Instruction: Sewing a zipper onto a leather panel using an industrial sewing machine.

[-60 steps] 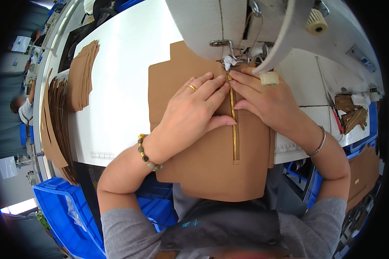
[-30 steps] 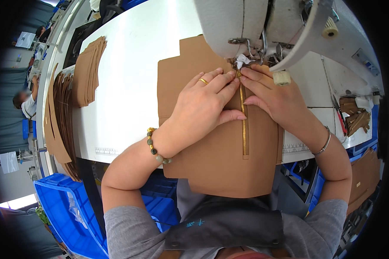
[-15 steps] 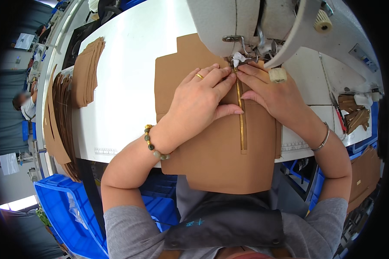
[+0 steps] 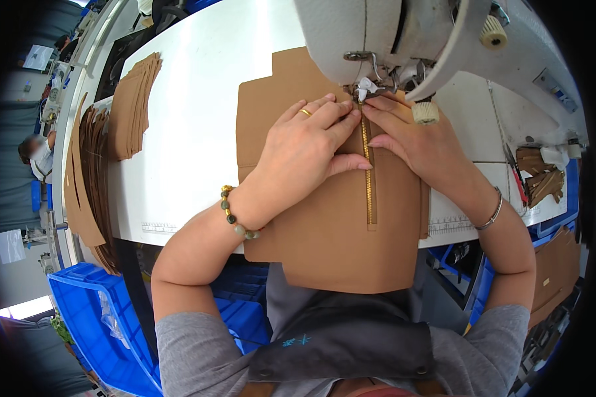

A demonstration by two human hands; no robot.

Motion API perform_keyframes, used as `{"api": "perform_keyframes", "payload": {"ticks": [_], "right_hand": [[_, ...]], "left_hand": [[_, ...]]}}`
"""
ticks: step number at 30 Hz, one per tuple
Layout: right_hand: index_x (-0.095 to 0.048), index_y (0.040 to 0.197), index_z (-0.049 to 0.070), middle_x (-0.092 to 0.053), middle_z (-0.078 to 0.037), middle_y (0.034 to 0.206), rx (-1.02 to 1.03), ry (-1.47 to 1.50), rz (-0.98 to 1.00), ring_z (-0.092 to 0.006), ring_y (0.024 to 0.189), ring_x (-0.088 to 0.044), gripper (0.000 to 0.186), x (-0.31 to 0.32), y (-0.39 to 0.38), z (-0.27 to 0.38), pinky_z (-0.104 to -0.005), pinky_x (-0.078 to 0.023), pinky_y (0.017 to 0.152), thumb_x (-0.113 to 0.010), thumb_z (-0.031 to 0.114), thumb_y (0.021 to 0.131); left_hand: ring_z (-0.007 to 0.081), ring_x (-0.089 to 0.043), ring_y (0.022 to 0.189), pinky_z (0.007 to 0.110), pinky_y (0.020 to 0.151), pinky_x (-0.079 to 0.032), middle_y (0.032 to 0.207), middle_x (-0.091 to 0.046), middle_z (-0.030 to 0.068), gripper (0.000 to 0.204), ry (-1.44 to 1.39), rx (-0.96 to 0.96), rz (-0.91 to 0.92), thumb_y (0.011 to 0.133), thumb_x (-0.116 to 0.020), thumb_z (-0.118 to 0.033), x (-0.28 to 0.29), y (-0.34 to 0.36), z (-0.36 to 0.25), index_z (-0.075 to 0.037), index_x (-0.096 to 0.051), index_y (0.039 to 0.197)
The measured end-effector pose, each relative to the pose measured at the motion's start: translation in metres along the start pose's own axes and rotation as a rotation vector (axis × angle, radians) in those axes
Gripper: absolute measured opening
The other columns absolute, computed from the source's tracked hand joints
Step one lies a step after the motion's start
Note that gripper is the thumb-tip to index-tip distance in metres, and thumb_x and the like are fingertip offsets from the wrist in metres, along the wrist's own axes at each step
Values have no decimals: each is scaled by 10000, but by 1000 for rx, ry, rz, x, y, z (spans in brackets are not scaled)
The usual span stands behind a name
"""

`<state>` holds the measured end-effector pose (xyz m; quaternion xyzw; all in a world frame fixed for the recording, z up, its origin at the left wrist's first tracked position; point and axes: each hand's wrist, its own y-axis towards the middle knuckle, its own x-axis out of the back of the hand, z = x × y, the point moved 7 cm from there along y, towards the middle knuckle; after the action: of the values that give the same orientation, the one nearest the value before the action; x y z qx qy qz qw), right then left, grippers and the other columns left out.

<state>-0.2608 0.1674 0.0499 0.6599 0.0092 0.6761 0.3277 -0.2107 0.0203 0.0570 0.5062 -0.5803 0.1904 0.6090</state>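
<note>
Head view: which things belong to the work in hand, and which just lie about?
In use: brown panel, gold zipper, sewing machine; left hand and right hand on the panel.

Apparently lying about: stacked brown pieces, brown scraps, red-handled tool, blue bin.

The panel lies on the bench under the left hand and the right hand. Its near edge projects past the bench. The zipper runs lengthwise along the panel, between the hands. The sewing machine stands directly beyond both hands. Left of the left hand, well apart: one stack of pieces, then a second stack farther left; the crate sits nearer. Right of the right hand: scraps on the bench.
</note>
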Motion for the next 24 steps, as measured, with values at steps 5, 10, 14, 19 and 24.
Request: {"api": "perform_keyframes", "payload": {"ticks": [5, 10, 14, 19, 24], "right_hand": [[-706, 1319, 96, -735, -58, 1261, -4, -8, 4, -265, 1179, -673, 499, -2, -1, -4, -485, -452, 1159, -766, 342, 889], [-714, 1315, 102, -738, -59, 1254, -13, 6, -4, -274, 1165, -677, 485, -6, -1, -7, -489, -457, 1155, -759, 342, 897], [-717, 1318, 110, -740, -64, 1240, -8, 17, -8, -280, 1147, -681, 480, -4, 0, -7, -489, -464, 1149, -752, 349, 904], [-715, 1326, 118, -748, -66, 1183, 1, 7, -45, -283, 1108, -687, 480, -5, -1, -11, -479, -470, 1140, -749, 350, 908], [-725, 1299, 140, -748, -59, 1030, 65, -100, -115, -270, 949, -692, 436, 14, 1, 4, -427, -544, 951, -761, 334, 911]], "left_hand": [[324, -668, 1231, 417, 994, -552, 1291, -706, 100, 648, 15, -9, -15, 810, -801, -489, 1, 1, -1, -19, -742, 1251], [321, -676, 1208, 410, 969, -560, 1257, -715, 92, 628, 24, -8, -46, 812, -803, -481, 0, 0, 1, -27, -748, 1242], [321, -678, 1200, 409, 963, -561, 1244, -717, 92, 618, 34, -7, -42, 811, -804, -480, 1, 1, 0, -27, -755, 1229], [313, -682, 1191, 405, 960, -562, 1222, -720, 95, 598, 38, -11, -54, 818, -806, -471, 0, 2, 1, -29, -763, 1219], [310, -687, 1182, 399, 957, -564, 1229, -722, 94, 590, 35, 3, -50, 820, -808, -462, 1, -3, -1, -31, -764, 1219]]}}
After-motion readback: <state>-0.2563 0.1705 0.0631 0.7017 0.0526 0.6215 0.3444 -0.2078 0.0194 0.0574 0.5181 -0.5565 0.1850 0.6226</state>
